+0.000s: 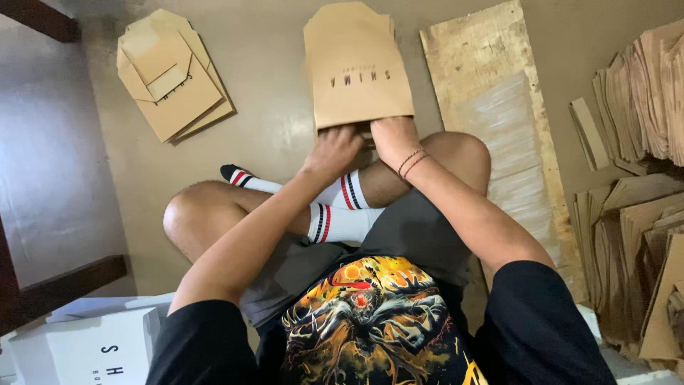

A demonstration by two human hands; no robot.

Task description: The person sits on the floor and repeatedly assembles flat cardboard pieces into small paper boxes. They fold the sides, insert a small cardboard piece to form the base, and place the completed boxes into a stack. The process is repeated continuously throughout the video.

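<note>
While a person sits cross-legged on a tan floor (271, 135), both hands work at the near end of a flat brown paper bag (356, 68) lying on the floor just beyond the knees. Largest in view is the floor itself, which runs from the dark edge at the left to the heaps on the right. A long, worn board (491, 107) with a clear plastic patch lies on the floor to the right of the bag, reaching toward the far edge. Stacks of flattened brown cardboard pieces (641, 214) crowd the floor's right edge. Toward the far left corner rests a small pile of folded brown bags (171, 78), well apart from the hands. White boxes (92, 349) sit at the near left corner, beside the person's left arm. The bag in hand points away from the person, its folded top toward the far edge and its bottom edge at the fingers. The left hand (331, 153) is curled, fingertips pressed against the bag's near edge at its left part. The right hand (394, 137), with thin bracelets at the wrist, lies knuckles-up with its fingers tucked at or under the same edge; whether they pinch the paper cannot be told.
</note>
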